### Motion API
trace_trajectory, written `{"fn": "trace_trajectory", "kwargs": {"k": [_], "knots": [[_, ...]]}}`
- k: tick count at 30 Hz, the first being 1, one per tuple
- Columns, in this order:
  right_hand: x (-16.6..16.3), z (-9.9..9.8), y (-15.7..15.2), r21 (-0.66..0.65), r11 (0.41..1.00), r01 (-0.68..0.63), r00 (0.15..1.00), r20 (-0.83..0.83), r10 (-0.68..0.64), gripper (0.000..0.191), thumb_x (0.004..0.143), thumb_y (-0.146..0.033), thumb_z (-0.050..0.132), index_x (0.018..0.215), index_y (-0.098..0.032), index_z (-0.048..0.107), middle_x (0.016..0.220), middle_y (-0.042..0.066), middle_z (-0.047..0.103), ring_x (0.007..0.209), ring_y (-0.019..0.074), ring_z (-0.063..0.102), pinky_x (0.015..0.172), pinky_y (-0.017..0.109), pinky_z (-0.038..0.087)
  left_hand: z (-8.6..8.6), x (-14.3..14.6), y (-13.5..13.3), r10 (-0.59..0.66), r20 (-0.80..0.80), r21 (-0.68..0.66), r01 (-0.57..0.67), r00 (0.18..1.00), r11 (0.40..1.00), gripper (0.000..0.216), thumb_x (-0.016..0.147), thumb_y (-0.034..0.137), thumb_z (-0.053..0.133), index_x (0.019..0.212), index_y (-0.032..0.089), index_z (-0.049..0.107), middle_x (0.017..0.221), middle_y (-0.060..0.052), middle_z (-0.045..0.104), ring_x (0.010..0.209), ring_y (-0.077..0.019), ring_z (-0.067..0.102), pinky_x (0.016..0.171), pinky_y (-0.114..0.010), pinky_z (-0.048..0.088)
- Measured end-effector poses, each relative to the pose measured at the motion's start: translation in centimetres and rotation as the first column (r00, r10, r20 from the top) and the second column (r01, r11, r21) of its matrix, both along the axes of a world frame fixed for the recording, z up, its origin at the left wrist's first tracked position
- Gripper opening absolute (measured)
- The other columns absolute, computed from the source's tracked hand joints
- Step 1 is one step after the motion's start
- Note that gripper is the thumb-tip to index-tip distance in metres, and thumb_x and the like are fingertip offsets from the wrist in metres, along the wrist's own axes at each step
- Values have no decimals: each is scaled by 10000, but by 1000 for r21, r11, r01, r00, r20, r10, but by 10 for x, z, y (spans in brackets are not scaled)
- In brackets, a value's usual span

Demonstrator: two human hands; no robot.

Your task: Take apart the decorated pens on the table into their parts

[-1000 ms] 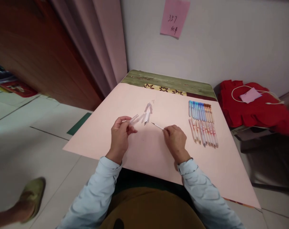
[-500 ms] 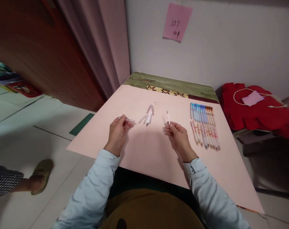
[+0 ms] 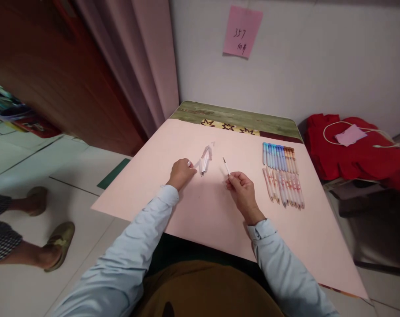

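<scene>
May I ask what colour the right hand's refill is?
The refill is white with a dark tip, in the head view.

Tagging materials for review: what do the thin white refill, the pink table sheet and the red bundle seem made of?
The refill in the right hand: probably plastic, being slim, straight and white; its dark tip is unclear.
Pink table sheet: likely matte paper or card, flat and straight-edged.
Red bundle: apparently fabric, matte with rumpled edges.

Pink note [image 3: 242,39] on pale wall [image 3: 305,61].
</scene>
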State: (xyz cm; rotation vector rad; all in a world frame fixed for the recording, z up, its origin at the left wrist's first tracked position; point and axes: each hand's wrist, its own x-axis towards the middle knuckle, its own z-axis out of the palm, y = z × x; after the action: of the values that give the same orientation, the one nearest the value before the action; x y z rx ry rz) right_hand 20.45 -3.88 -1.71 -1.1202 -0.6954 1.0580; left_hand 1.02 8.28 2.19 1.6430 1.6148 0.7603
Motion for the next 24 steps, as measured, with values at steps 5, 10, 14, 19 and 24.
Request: {"fn": "trace_trajectory", "kwargs": {"k": [5, 10, 14, 19, 24], "knots": [[1, 5, 0, -13, 1000, 25, 999, 44, -24, 270, 733, -404, 756, 875, -183, 694, 654, -37, 582, 589, 104, 495, 583, 242, 407, 6, -7, -20, 57, 143, -9, -56, 988, 998, 87, 586, 196, 734, 612, 188, 651, 572, -4, 558, 561, -141, 461, 543, -265, 311], [6, 26, -3, 1, 997, 82, 991, -105, -81, 251, 693, -336, 778, 878, -213, 662, 640, -56, 544, 583, 102, 490, 588, 243, 419, 24, -12, -70, 15, 565, -106, 55, 825, 993, 215, 644, 333, 781, 776, 192, 685, 627, 13, 588, 517, -91, 422, 488, -214, 302], [6, 57, -8, 93, 986, 136, 990, -48, -132, 254, 774, -415, 736, 913, -222, 650, 703, -35, 556, 621, 109, 512, 615, 258, 443, 35, -10, -94, -3, 634, -152, 128, 773, 980, 242, 673, 339, 804, 835, 196, 697, 696, -19, 657, 502, -74, 403, 469, -208, 291], [-3, 93, -21, 267, 937, 225, 939, 196, -282, 213, 919, -435, 590, 942, -227, 629, 776, -3, 615, 669, 124, 552, 671, 282, 467, 38, -6, -102, -65, 626, -47, 120, 777, 992, 196, 680, 304, 818, 822, 204, 726, 724, -8, 644, 589, -92, 507, 547, -220, 398], [-5, 100, -27, 281, 940, 196, 924, 267, -272, 215, 934, -436, 568, 932, -228, 624, 761, -4, 615, 657, 125, 552, 668, 285, 469, 41, -1, -107, -129, 600, 1, 161, 789, 987, 184, 687, 309, 815, 820, 208, 739, 753, -21, 653, 693, -135, 575, 638, -258, 462]]}}
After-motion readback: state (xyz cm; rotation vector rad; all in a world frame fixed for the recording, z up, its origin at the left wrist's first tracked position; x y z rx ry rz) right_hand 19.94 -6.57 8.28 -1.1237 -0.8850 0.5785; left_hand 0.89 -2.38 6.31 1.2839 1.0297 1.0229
